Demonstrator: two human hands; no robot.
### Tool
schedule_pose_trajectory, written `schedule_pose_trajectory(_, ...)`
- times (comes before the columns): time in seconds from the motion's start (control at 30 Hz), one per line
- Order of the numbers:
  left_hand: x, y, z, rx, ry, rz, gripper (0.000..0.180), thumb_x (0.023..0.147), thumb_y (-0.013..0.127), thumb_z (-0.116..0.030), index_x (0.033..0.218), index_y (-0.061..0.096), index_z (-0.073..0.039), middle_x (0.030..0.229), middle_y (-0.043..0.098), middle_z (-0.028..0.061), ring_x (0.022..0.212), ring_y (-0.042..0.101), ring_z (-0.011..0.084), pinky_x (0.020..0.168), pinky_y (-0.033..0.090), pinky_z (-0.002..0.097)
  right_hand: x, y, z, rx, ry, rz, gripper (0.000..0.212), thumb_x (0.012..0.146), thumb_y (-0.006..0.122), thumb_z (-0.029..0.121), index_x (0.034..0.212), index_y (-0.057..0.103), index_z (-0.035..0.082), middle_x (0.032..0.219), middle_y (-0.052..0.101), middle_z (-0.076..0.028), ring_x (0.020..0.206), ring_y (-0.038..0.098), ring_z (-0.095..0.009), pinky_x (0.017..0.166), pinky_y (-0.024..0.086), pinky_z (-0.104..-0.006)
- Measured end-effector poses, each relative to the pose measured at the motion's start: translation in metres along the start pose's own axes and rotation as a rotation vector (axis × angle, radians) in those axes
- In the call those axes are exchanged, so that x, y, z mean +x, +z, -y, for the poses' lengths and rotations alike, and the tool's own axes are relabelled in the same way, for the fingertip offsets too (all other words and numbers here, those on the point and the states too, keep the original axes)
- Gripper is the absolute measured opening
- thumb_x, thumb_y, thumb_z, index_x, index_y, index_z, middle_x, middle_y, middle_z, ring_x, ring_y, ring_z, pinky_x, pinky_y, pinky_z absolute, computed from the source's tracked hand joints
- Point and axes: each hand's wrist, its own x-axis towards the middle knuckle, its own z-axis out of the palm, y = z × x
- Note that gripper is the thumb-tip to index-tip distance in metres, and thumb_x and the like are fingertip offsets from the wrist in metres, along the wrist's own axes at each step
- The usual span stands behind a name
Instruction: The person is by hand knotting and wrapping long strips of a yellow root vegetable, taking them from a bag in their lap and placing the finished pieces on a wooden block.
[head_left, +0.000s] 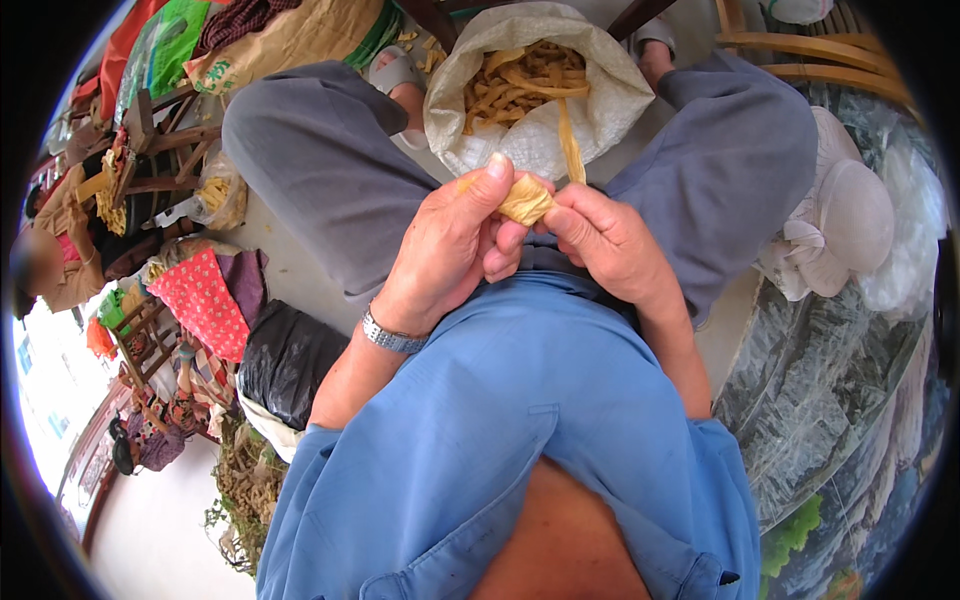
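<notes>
Over my lap, my left hand (455, 235) is closed on a small wad of folded, yellowish strip (526, 200), thumb on top. My right hand (615, 245) pinches the right end of the same wad between thumb and fingers. From beside the right fingers, a loose length of yellow strip (570, 145) runs up against the mouth of a white woven sack (455, 125). The sack stands open between my knees, holding many tan, curled pieces (520, 85). What the strip is made of I cannot tell.
Left, a black plastic bag (290, 362), a red patterned cloth (207, 300) and wooden stools (165, 140) stand near other seated people. A pile of dried plants (250, 480) lies lower left. On the right are a pale hat (855, 215) and clear plastic sheeting (800, 400).
</notes>
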Motion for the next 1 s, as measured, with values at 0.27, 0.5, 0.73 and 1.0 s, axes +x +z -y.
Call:
schedule_pose_trajectory(0.27,0.0,-0.021,-0.012,0.351,0.025,0.029,0.047,0.107,0.047,-0.038,0.123,0.063,0.003,0.079,0.059,0.0015,0.065,0.051,0.007,0.058,0.045,0.0217,0.005,0.012,0.003,-0.171,-0.083,-0.069,0.022,0.102,0.059,0.025,0.104,0.065,0.004,0.081,0.066,-0.009,0.072,0.062,-0.017,0.069,0.05,-0.0317)
schedule_pose_trajectory(0.5,-0.008,-0.036,-0.04,1.021,0.218,0.186,0.03,0.103,0.057,-0.013,0.13,0.06,0.001,0.114,0.058,0.0039,0.092,0.06,0.0113,0.084,0.051,0.0255,0.015,0.026,-0.002,-0.417,-0.272,-0.042,0.024,0.103,0.056,0.026,0.096,0.055,0.003,0.082,0.063,-0.018,0.075,0.062,-0.041,0.064,0.05,-0.045)
schedule_pose_trajectory(0.73,-0.025,-0.033,-0.025,0.815,-0.064,0.082,0.023,0.106,0.053,-0.022,0.113,0.065,-0.004,0.078,0.056,-0.0029,0.065,0.048,0.0047,0.058,0.044,0.0213,0.004,0.018,0.0,-0.678,-0.327,0.118,0.03,0.101,0.057,0.034,0.093,0.054,0.006,0.075,0.064,-0.018,0.07,0.064,-0.039,0.062,0.051,-0.047)
schedule_pose_trajectory(1.0,-0.016,-0.017,-0.024,1.098,0.134,0.237,0.022,0.103,0.06,-0.024,0.108,0.063,-0.003,0.085,0.06,-0.0002,0.076,0.054,0.0069,0.069,0.047,0.0231,-0.009,0.013,0.002,-0.69,-0.307,0.08,0.028,0.101,0.056,0.033,0.094,0.054,0.006,0.073,0.065,-0.018,0.068,0.065,-0.039,0.06,0.051,-0.049)
